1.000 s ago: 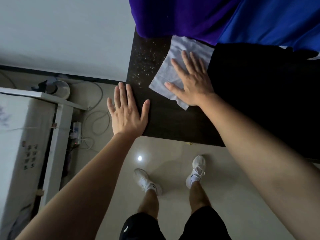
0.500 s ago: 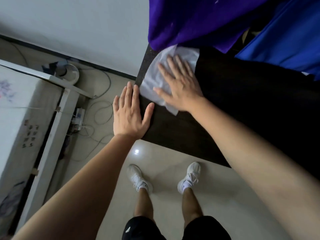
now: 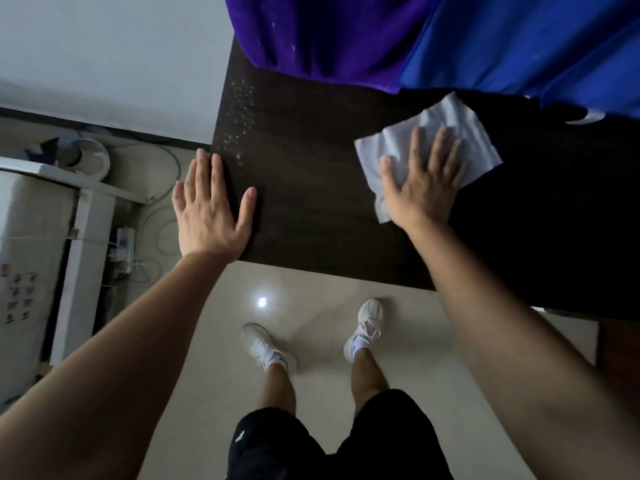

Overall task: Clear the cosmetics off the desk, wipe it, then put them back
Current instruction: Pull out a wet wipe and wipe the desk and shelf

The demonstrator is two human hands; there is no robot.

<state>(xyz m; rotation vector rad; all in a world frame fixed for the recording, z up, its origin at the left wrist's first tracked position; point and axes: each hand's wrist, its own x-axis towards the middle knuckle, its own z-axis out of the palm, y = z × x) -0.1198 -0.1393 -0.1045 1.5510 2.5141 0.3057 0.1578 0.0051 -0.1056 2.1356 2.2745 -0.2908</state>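
A dark wooden desk [image 3: 311, 202] fills the upper middle of the view, with glittery specks near its left edge. My right hand [image 3: 420, 183] lies flat, fingers spread, pressing a white cloth [image 3: 460, 133] onto the desk top toward the right. My left hand [image 3: 211, 209] rests flat and open on the desk's front left corner, holding nothing. No cosmetics show on the desk.
Purple fabric [image 3: 329, 32] and blue fabric [image 3: 526, 46] hang over the desk's far side. A white cabinet [image 3: 31, 254], a power strip [image 3: 124, 247] and loose cables lie on the floor at the left. My feet in white shoes [image 3: 363, 327] stand on pale tiles.
My right hand has slid the white cloth from the desk's far left corner across to the right. My left hand has stayed on the front left corner.
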